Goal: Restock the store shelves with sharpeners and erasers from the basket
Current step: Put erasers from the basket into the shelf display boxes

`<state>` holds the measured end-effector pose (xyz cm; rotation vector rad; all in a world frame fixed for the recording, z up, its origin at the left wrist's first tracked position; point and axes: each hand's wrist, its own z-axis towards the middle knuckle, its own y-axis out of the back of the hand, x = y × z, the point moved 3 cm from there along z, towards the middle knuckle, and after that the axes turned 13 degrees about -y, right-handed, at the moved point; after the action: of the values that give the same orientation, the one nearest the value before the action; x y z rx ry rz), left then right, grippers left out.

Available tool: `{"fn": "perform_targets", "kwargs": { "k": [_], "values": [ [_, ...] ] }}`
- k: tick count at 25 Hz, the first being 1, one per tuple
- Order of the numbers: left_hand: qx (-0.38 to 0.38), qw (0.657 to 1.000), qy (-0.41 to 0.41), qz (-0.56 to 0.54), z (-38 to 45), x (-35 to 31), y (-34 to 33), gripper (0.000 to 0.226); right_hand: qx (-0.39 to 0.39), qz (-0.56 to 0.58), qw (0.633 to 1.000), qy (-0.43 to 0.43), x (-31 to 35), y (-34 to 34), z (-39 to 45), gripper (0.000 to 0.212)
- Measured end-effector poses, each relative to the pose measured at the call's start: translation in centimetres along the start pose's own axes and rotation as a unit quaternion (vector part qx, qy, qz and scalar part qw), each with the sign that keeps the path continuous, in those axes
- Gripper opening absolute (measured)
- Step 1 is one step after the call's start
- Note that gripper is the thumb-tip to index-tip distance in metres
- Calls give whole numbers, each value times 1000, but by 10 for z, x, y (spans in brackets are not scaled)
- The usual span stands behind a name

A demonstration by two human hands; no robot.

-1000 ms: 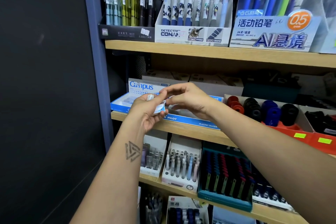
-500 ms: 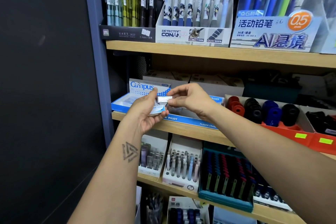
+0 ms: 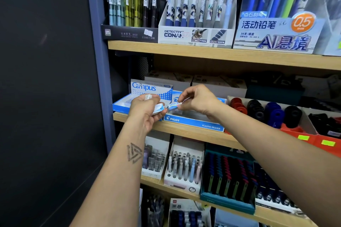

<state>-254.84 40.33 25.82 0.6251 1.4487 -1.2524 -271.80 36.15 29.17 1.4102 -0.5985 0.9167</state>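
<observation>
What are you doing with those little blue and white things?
A person is putting erasers on a store shelf. The left hand holds a few small erasers. The right hand pinches one eraser just above the open Pilot eraser box on the middle shelf; it isn't in yet.

Open air lies in front of the middle shelf [image 3: 184, 131]. Above the Pilot eraser box [image 3: 195, 122] a gap runs under the upper shelf [image 3: 221, 54]; the Campus box [image 3: 151, 88] and cartons [image 3: 217, 81] wall its back.

"PILOT", perhaps, on eraser box [image 3: 193, 122]
</observation>
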Motion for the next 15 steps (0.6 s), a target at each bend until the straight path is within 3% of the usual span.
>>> {"fn": "perform_targets", "kwargs": {
  "k": [8, 11, 15],
  "values": [
    [-2, 999, 13, 29, -3, -1, 2, 10, 7, 69, 997, -38, -9, 2, 7, 24],
    [-1, 999, 15, 31, -4, 0, 0, 13, 18, -2, 999, -40, -6, 8, 13, 29],
    [1, 999, 15, 36, -4, -1, 0, 8, 139, -95, 985, 25, 6, -3, 11, 29]
  ]
}}
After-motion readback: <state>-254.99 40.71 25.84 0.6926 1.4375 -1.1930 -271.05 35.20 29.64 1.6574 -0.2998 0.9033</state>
